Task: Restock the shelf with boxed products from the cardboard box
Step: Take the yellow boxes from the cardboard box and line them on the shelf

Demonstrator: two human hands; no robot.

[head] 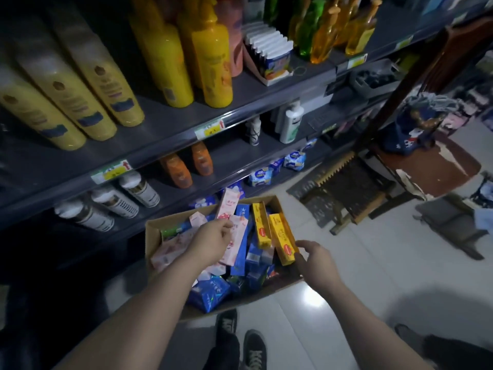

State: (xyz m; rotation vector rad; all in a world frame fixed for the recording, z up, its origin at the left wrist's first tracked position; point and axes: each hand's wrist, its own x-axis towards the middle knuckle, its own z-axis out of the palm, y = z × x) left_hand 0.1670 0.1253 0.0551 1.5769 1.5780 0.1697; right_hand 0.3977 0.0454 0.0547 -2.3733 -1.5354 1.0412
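The pink box (236, 240) lies lengthwise in the middle of the cardboard box (153, 233), with the left hand's (213, 240) fingers curled round it. The right hand (317, 259) pinches the near end of a yellow box (281, 236) by the cardboard box's right wall. Best to lift each straight up, clear of its neighbours, before turning to the shelf (240, 120).

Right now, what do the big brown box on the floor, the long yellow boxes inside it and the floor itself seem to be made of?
The brown box looks like plain cardboard: matte tan walls, raw cut edges. The yellow boxes seem thin printed paperboard, slightly glossy, with crisp folds. The floor is probably glazed tile: pale, shiny, mirroring a light.
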